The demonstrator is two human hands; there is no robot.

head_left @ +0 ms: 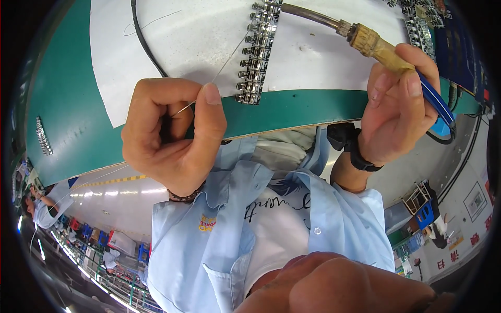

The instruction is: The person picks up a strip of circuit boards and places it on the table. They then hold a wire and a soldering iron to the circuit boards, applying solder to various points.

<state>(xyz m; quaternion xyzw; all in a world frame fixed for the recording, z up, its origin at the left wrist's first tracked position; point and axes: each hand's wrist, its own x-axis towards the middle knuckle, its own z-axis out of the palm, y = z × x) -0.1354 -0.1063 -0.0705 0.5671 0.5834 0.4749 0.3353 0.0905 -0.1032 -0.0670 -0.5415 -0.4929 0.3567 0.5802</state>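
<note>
My left hand [175, 128] is closed in a pinch on a thin silvery wire that looks like solder wire [229, 58]. The wire slants up to the left edge of a row of small shiny metal parts [254, 62]. In my right hand [394, 107] is a soldering iron [368, 43], gripped like a pen by its worn yellowish-brown sleeve and blue handle. Its long tip points left and ends at the right side of the row, near the far end. I cannot tell whether tip and metal touch.
White paper [323, 62] lies under the row on a green tabletop [68, 120]. More metal parts [420, 31] stand at the far right; a short strip of them [43, 136] lies at the left. A black cable [143, 39] runs behind my left hand. Other people are in the background.
</note>
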